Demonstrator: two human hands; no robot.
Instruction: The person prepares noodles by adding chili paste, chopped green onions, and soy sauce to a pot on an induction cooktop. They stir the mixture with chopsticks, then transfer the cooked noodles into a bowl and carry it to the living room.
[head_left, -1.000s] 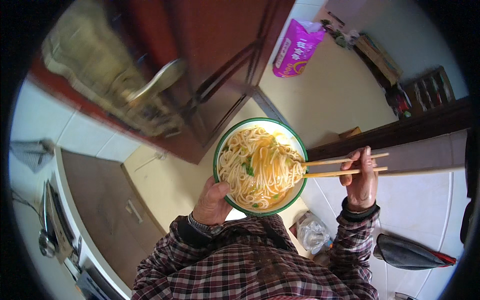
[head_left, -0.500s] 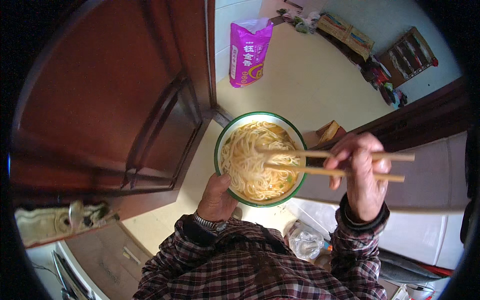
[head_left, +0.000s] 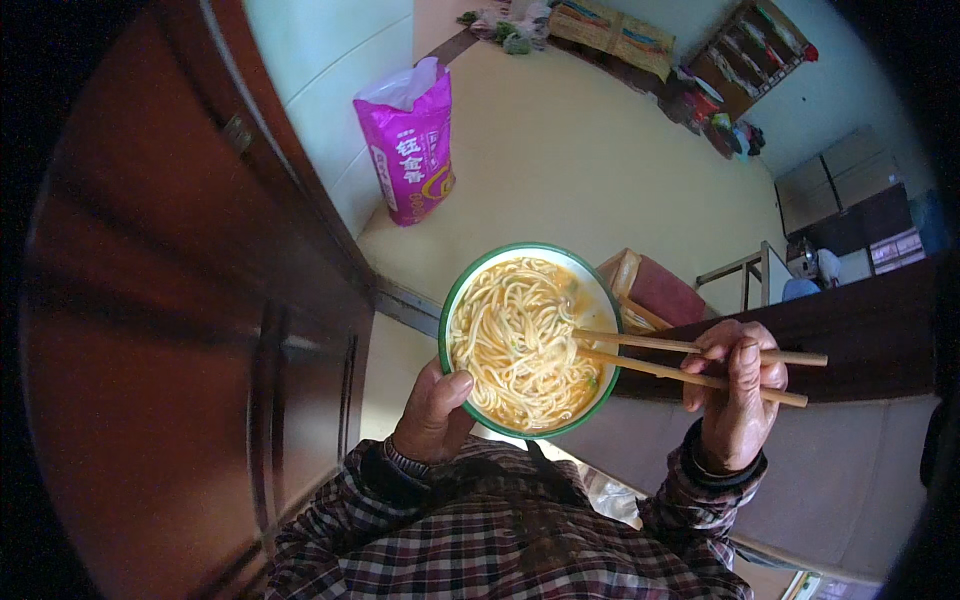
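My left hand grips a white bowl with a green rim at its lower left edge, the thumb over the rim and the other fingers hidden beneath. Noodles in orange-brown broth fill the bowl, with bits of green among them. In my right hand is a pair of wooden chopsticks, held slightly apart. Their tips reach over the bowl's right side and touch the noodles. That hand stays to the right of the bowl, clear of its rim.
A dark red-brown door stands close on the left. Beyond the doorway, a purple sack leans near the tiled wall. A reddish box lies past the bowl, by a dark door frame. Along the far wall are a wooden rack and bundles.
The view has shifted toward the doorway, showing more of the room at right. The chopstick tips have moved from the middle of the noodles toward the bowl's right side. Both hands keep their hold.
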